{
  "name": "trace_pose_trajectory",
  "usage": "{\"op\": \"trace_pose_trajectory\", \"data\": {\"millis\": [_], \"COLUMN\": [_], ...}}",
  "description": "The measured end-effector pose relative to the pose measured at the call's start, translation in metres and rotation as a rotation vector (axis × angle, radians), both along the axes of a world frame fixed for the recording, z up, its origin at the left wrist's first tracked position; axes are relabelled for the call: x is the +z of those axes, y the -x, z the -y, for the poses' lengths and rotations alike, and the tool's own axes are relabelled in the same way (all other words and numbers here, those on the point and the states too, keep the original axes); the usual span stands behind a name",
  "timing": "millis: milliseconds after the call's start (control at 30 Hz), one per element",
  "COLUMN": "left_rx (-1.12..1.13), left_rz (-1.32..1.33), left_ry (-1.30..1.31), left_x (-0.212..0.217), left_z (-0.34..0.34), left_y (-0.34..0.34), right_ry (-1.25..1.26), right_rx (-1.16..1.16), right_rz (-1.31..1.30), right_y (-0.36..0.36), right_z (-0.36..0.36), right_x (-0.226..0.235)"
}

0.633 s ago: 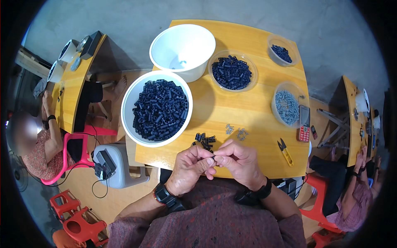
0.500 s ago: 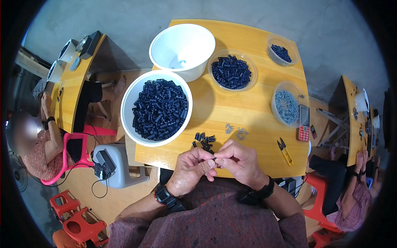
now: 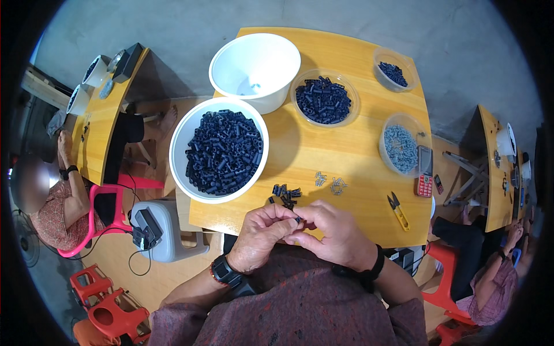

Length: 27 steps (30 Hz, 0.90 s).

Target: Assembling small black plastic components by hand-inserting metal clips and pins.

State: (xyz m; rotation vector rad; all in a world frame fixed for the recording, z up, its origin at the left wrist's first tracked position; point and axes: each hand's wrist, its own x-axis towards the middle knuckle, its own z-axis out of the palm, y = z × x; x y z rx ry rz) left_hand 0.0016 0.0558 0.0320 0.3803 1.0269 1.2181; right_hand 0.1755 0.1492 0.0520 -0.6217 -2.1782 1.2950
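At the table's front edge my left hand point(image 3: 261, 235) pinches a small black plastic piece point(image 3: 298, 219), partly hidden by fingertips. My right hand point(image 3: 339, 232) curls in from the other side, its index fingertip at the piece and its thumb lower, against the left fingers. Just beyond the hands lies a loose pile of short black plastic tubes point(image 3: 284, 195). Two little heaps of small metal pieces, a nearer heap point(image 3: 337, 185) and another heap point(image 3: 319, 178), lie to the right of it.
A white tub point(image 3: 178, 173) of black tubes and another white tub point(image 3: 231, 43) stand left. Clear bowls hold dark parts point(image 3: 323, 99), point(image 3: 393, 74) and grey parts point(image 3: 400, 147). Yellow-handled snips point(image 3: 398, 213) and a red phone point(image 3: 425, 183) lie right. Other people sit at both side tables.
My right thumb has dropped lower and away from its index finger, and the hand has turned slightly. My left hand keeps its pinch, shifted a little left.
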Motion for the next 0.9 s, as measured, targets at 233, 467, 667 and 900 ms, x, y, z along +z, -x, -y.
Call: {"op": "trace_pose_trajectory", "data": {"millis": [233,467,667,900], "left_rx": [-0.044,-0.013,-0.002,-0.023], "left_rz": [0.041,-0.118,-0.308,-0.318], "left_ry": [0.043,-0.045,-0.089,-0.056], "left_x": [0.003,-0.003,0.008,0.004], "left_z": [0.003,0.015,0.02,0.028], "left_y": [0.004,-0.001,-0.007,-0.008], "right_ry": [-0.249,-0.345,-0.445,-0.426], "right_rx": [-0.032,0.007,0.055,0.059], "right_rz": [0.091,0.1,0.122,0.115], "right_y": [0.003,0.003,0.002,-0.002], "right_z": [0.003,0.013,0.016,0.028], "right_x": [-0.002,-0.006,-0.004,-0.014]}}
